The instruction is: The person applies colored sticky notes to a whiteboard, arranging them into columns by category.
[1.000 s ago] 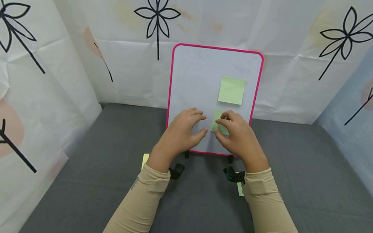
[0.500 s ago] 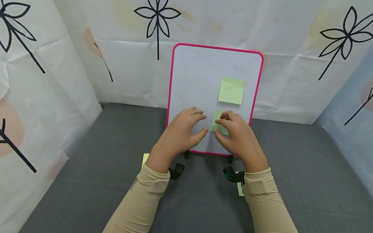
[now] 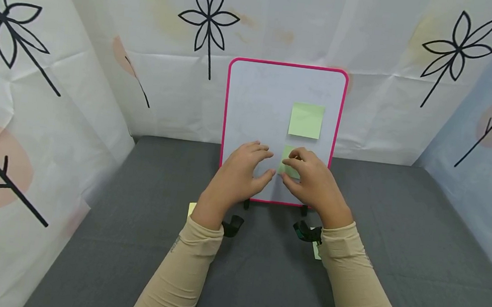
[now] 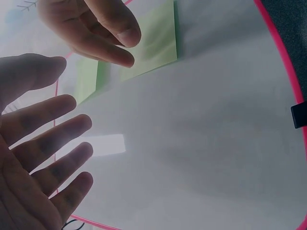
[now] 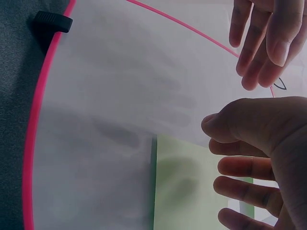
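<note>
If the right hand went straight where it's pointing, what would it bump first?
The right hand would probably meet the lower green note on the whiteboard, though depth is hard to judge.

Both my sleeved arms came up fwd from the bottom of the head view, L forearm (image 3: 179, 271) & R forearm (image 3: 364, 286) slanting in twd each other, w/ L wrist (image 3: 210, 212) & R wrist (image 3: 337, 216) bare and approx level. My L hand (image 3: 240, 173) hung w/ palm turned in twd the R, thumb well apart from the fingers, which were spread & nearly straight. My R hand (image 3: 313, 178) hung near it, small gap btwn the thumb tips, its fingers relaxed, slightly bent & parted, thumb pointing L.
</note>
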`<state>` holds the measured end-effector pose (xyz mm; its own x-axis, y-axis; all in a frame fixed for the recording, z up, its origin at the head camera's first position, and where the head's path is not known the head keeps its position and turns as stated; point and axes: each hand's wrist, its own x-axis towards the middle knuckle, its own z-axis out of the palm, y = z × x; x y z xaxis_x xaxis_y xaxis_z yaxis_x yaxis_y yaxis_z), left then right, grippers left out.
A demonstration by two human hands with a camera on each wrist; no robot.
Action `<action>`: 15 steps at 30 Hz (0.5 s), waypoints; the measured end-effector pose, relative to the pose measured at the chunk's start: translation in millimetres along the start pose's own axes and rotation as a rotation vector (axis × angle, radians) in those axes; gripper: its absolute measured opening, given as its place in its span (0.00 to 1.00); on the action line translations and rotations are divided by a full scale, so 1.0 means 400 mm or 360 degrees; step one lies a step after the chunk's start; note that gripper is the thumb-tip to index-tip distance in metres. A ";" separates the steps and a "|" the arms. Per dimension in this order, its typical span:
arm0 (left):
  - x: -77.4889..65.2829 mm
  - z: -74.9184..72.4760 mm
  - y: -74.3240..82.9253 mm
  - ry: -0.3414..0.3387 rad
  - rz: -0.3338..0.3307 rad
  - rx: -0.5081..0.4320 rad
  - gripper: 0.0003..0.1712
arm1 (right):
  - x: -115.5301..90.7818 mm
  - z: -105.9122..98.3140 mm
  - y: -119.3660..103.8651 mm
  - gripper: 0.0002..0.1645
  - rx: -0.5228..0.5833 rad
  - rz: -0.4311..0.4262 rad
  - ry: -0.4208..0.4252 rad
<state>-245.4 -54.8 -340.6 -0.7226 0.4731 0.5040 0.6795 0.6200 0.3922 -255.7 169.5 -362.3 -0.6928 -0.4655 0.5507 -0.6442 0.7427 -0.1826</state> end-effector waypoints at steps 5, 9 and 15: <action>-0.001 -0.004 0.009 0.0008 0.0022 0.0009 0.21 | -0.004 -0.003 -0.001 0.15 0.0018 0.0020 -0.0008; -0.004 0.004 0.012 -0.0022 0.0066 0.0022 0.20 | -0.007 -0.009 0.000 0.15 0.0012 0.0028 -0.0003; -0.027 0.010 0.004 -0.0043 0.0068 0.0123 0.20 | -0.006 -0.018 0.001 0.15 0.0018 0.0012 -0.0014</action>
<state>-237.0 -56.5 -348.4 -0.6969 0.5164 0.4977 0.6989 0.6448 0.3096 -251.9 174.2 -357.8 -0.7007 -0.4641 0.5418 -0.6424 0.7408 -0.1962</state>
